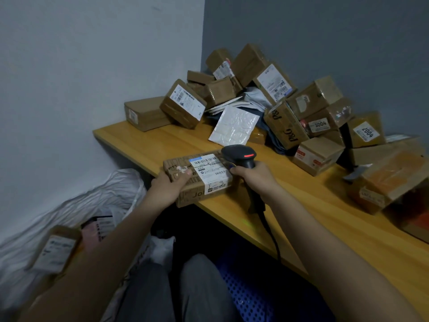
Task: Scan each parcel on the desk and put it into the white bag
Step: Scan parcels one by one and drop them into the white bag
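Note:
A flat brown cardboard parcel with a white shipping label lies at the front edge of the wooden desk. My left hand grips its near left corner, thumb on top. My right hand holds a black barcode scanner by its handle, the head with a red light over the parcel's right end. The white bag lies open on the floor at the left, with a labelled brown parcel and a pink package inside.
A heap of brown boxes fills the desk's far corner and runs along the right wall. A white bubble mailer leans in front of it. A large orange-topped box sits at the right. The scanner's cable hangs over the desk edge.

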Available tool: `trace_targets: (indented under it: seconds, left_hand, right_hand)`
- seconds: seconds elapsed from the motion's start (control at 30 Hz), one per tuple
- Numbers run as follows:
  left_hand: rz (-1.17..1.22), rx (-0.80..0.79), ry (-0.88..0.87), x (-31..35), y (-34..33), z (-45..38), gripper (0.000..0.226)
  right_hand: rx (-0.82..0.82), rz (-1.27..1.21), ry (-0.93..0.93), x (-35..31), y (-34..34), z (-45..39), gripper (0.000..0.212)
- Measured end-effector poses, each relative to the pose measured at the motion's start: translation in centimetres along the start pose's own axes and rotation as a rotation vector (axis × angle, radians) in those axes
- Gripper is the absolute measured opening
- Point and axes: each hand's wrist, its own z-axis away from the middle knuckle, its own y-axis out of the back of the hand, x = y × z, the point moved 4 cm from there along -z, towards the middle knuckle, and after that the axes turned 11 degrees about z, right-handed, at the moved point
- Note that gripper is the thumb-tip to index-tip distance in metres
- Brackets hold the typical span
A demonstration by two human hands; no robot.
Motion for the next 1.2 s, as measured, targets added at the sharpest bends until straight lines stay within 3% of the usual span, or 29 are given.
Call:
trace_targets:
  seconds: [0.07, 0.2, 0.3, 0.53, 0.63, 0.7, 0.77, 1.2]
  left_hand:
    - [0.119, -0.056, 0.03, -0.8, 0.3, 0.5, 0.093]
    - [0.272, -0.183, 0.092, -2.0, 0.7, 1.2, 0.116]
    - [0.335, -0.218, 0.058, -1.5, 1.2, 1.9, 0.112]
    - [0.291, -0.08, -0.303, 1.6, 1.0, 2.9, 0.085]
    - [0.199, -0.087, -0.348, 1.2, 0.9, 2.3, 0.089]
    - [0.159, -0.096, -0.325, 0.7, 1.1, 1.5, 0.111]
    - [0.142, -0.119, -0.308, 0.2, 1.2, 0.6, 0.12]
    - [0.206, -0.184, -0.273, 0.4, 1.3, -0.8, 0.124]
  right_hand:
    - [-0.022, 0.006, 0.015, 0.2, -0.3, 0.4, 0.014]
    - [-0.008, 0.042, 0.051, 0.7, 0.0, 1.4, 0.015]
    - [0.065, -0.014, 0.064, 0.8, 0.6, 2.1, 0.014]
    - [0.146, 0.041, 0.14, 0.1, 0.4, 4.4, 0.016]
    - [0.203, 0.112, 0.16, 1.1, -0.3, 5.8, 0.02]
    - [0.247, 0.138, 0.151, 1.9, -0.6, 6.7, 0.023]
    - [0.265, 0.144, 0.136, 2.6, -0.9, 7.3, 0.024]
    - [0.208, 0.154, 0.108, 2.3, -2.5, 8.8, 0.025]
